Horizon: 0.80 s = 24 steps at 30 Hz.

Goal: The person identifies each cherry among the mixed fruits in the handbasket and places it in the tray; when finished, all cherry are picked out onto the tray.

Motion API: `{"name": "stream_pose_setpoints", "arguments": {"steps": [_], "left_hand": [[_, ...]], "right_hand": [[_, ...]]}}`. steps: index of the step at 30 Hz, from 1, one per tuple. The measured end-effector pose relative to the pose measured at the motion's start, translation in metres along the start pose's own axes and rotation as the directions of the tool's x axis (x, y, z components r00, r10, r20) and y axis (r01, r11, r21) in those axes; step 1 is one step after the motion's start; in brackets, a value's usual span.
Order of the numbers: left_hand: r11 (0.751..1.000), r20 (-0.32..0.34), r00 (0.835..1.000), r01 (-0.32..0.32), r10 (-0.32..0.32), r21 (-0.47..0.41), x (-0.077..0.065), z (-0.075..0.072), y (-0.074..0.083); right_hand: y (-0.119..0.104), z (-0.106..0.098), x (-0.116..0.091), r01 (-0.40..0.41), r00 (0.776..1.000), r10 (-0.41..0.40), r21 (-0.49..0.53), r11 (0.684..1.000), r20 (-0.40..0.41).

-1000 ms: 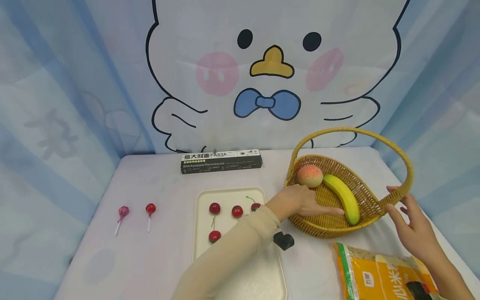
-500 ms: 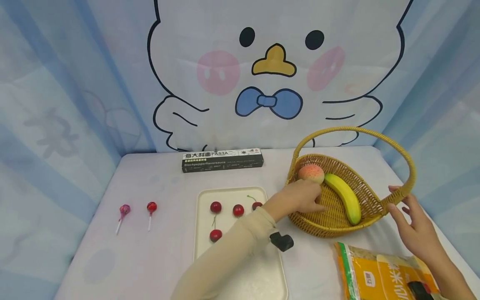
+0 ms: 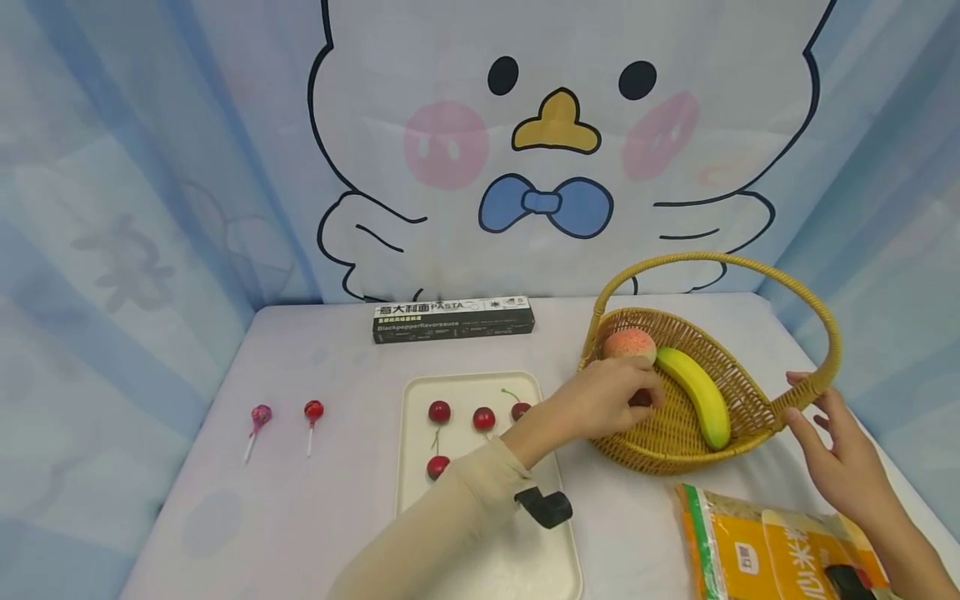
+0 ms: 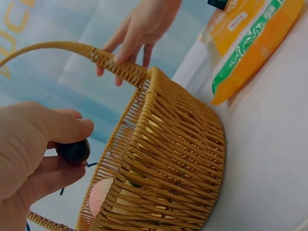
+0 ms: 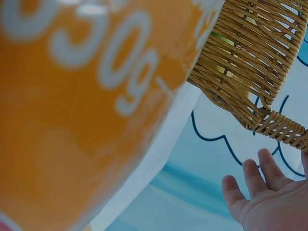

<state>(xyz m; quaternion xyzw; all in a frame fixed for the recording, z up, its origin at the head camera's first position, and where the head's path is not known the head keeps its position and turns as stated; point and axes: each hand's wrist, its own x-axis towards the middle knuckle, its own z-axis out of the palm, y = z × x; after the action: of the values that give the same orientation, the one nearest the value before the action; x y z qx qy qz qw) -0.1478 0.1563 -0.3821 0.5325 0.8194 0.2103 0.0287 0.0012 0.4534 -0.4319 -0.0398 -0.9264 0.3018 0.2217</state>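
My left hand (image 3: 603, 400) hovers over the near left side of a wicker basket (image 3: 637, 461). Its thumb and fingers pinch a dark round cherry (image 4: 73, 152), seen clearly in the left wrist view but mostly covered in the head view. A peach (image 3: 628, 342) and a banana (image 3: 699, 398) lie inside the basket. At the right end of the arched handle (image 3: 720, 257), my right hand (image 3: 843, 462) holds the base between thumb and index finger, with the other fingers spread in the right wrist view.
A cream tray (image 3: 536, 575) with several cherries (image 3: 483, 418) lies left of the basket, partly under my left forearm. An orange grain bag (image 3: 780, 542) lies in front of the basket. A pasta box (image 3: 453, 325) stands at the back; two lollipops (image 3: 260, 415) lie far left.
My left hand has drawn back from beside the banana toward the basket's left side, its pointing index finger now bent in. The right hand stays at the handle. The head view has shifted slightly.
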Motion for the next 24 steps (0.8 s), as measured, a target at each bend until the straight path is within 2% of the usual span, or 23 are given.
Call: {"name": "stream_pose_setpoints", "arguments": {"steps": [8, 17, 24], "left_hand": [[1.000, -0.073, 0.997, -0.029, 0.029, -0.005, -0.018, -0.001, 0.002], [0.998, -0.112, 0.992, -0.055, 0.055, 0.009, -0.038, -0.002, 0.006], [0.999, -0.156, 0.987, -0.044, 0.045, 0.009, -0.052, -0.008, 0.004]], "right_hand": [[0.000, 0.000, -0.001, -0.001, 1.000, 0.001, -0.001, 1.000, -0.002], [0.000, 0.001, 0.000, -0.022, 1.000, 0.022, -0.004, 1.000, 0.006], [0.001, 0.001, -0.001, -0.021, 1.000, 0.021, -0.002, 1.000, 0.006]]}}
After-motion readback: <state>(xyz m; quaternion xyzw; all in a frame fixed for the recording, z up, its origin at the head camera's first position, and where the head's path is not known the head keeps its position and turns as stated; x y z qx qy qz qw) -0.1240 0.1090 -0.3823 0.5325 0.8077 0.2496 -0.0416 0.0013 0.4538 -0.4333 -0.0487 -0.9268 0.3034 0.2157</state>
